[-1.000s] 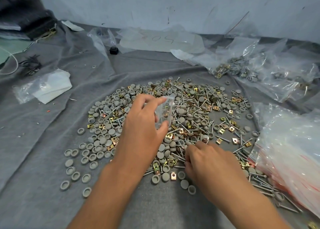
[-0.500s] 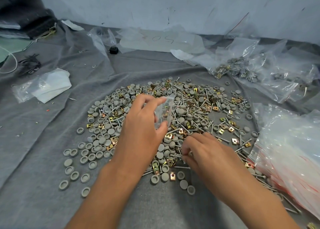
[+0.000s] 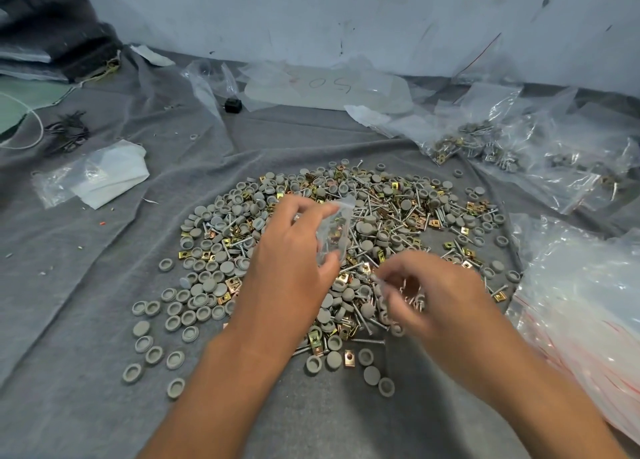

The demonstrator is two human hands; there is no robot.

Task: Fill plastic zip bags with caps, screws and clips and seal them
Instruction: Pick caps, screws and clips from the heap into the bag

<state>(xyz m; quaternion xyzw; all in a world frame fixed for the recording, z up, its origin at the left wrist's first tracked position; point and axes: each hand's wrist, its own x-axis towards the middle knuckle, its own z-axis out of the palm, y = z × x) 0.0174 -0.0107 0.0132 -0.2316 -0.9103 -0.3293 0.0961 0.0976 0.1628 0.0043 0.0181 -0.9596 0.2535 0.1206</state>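
A wide pile of grey caps (image 3: 207, 250), silver screws (image 3: 398, 212) and brass clips (image 3: 446, 245) lies spread on the grey cloth (image 3: 86, 320). My left hand (image 3: 294, 268) hovers over the pile and pinches a small clear zip bag (image 3: 334, 233) between thumb and fingers, with a few parts showing inside it. My right hand (image 3: 429, 292) is lifted just right of the bag, blurred, its fingers curled round several screws.
A stack of empty red-striped zip bags (image 3: 581, 302) lies at the right. Filled bags (image 3: 485, 143) rest at the back right. Loose plastic sheets (image 3: 329, 84) lie by the wall. A white packet (image 3: 104, 174) and black wires (image 3: 65, 132) are at the left.
My right hand has risen off the pile's near edge with screws and moved up toward the bag. The left hand has kept the bag almost still.
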